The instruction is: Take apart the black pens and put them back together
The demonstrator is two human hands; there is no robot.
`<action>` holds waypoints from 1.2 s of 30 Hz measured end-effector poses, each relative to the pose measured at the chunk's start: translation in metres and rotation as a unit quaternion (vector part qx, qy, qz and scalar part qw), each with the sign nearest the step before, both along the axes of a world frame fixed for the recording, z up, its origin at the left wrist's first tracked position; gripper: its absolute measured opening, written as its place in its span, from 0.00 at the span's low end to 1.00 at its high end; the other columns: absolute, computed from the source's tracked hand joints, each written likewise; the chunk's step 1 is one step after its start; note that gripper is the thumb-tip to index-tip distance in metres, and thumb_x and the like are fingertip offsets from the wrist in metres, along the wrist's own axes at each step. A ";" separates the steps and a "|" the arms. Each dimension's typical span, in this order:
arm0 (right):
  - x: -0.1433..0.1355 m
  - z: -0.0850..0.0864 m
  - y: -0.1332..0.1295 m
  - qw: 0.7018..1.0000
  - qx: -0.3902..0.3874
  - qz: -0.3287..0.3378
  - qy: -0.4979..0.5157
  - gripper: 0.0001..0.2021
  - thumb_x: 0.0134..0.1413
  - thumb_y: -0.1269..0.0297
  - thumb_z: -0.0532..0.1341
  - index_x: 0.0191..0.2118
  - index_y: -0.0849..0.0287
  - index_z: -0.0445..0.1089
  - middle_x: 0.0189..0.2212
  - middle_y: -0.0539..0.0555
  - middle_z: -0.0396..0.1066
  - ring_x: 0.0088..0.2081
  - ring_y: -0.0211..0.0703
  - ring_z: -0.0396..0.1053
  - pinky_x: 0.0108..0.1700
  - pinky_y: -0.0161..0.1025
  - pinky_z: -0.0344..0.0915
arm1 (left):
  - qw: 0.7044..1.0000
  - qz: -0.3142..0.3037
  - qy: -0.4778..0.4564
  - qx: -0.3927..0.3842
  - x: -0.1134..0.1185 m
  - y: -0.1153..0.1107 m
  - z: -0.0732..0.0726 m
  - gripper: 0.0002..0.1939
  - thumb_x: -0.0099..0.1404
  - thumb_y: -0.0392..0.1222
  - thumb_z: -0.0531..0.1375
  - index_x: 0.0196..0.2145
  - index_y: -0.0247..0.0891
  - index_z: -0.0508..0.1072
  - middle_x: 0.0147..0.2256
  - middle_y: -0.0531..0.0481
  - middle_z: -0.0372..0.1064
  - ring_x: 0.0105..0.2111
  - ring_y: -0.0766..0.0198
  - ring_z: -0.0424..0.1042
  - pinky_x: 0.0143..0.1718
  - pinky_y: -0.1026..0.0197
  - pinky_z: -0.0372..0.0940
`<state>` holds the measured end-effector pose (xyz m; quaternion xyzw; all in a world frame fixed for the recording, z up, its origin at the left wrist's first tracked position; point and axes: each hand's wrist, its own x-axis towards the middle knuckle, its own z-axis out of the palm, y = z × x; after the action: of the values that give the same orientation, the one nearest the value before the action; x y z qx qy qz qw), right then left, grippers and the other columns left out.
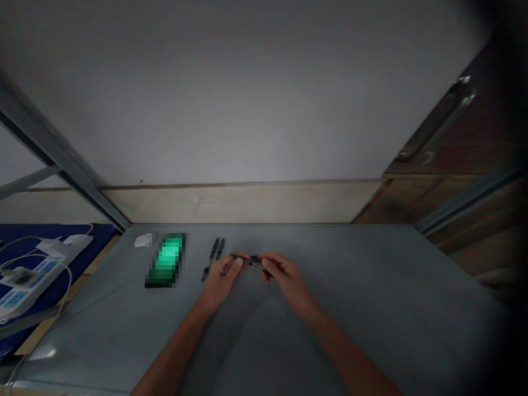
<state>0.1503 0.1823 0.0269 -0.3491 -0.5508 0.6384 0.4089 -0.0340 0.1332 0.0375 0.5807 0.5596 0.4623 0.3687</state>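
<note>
A slim black pen (254, 263) is held level above the grey table (355, 308), pinched at both ends. My left hand (223, 278) has its thumb and fingers closed on the pen's left end. On the other end, my right hand (284, 275) grips with thumb and forefinger. A dark piece shows close beside the pen near the right fingers; whether it is separate I cannot tell. Just left of my left hand lie two black pens, a left one (213, 252) and a right one (220, 249), side by side and partly hidden by that hand.
A phone with a green, pixelated screen (167, 261) lies left of the pens, with a small white object (143, 240) behind it. A power strip (37, 278) with white cables sits on a blue surface at far left. Wall (247, 110) and metal posts bound the table.
</note>
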 end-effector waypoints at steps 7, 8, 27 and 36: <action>0.008 -0.002 0.010 0.988 -0.078 -0.106 0.081 0.19 0.52 0.45 0.62 0.32 0.59 0.72 0.25 0.51 0.66 0.25 0.38 0.62 0.30 0.38 0.63 | 0.995 -0.060 0.080 0.007 0.008 -0.004 0.001 0.14 0.66 0.50 0.57 0.37 0.38 0.78 0.33 0.48 0.77 0.35 0.61 0.74 0.39 0.60 0.67; 0.006 -0.003 0.009 0.988 -0.074 -0.107 0.081 0.20 0.54 0.43 0.60 0.32 0.58 0.71 0.27 0.53 0.67 0.27 0.40 0.64 0.32 0.39 0.64 | 0.991 -0.064 0.113 0.017 0.011 -0.005 0.000 0.14 0.66 0.49 0.58 0.35 0.37 0.77 0.32 0.49 0.76 0.34 0.62 0.73 0.38 0.60 0.67; 0.032 -0.006 0.027 0.907 -0.242 -0.083 0.334 0.27 0.56 0.42 0.56 0.18 0.57 0.52 0.14 0.43 0.42 0.16 0.32 0.38 0.16 0.33 0.43 | 0.782 0.275 0.558 -0.040 -0.005 -0.006 -0.017 0.26 0.72 0.52 0.46 0.65 0.51 0.56 0.67 0.43 0.45 0.68 0.40 0.35 0.59 0.27 0.42; 0.033 0.000 0.024 0.885 -0.258 -0.076 0.380 0.23 0.51 0.47 0.57 0.21 0.56 0.45 0.17 0.45 0.46 0.20 0.35 0.49 0.23 0.37 0.57 | 0.760 0.322 0.559 -0.075 -0.015 -0.007 -0.013 0.26 0.72 0.54 0.44 0.64 0.51 0.57 0.68 0.42 0.44 0.68 0.38 0.31 0.54 0.18 0.40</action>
<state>0.1835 0.2062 0.0266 -0.2138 -0.1403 0.8087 0.5298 -0.0489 0.1263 0.0248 0.4919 0.8533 0.1039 -0.1380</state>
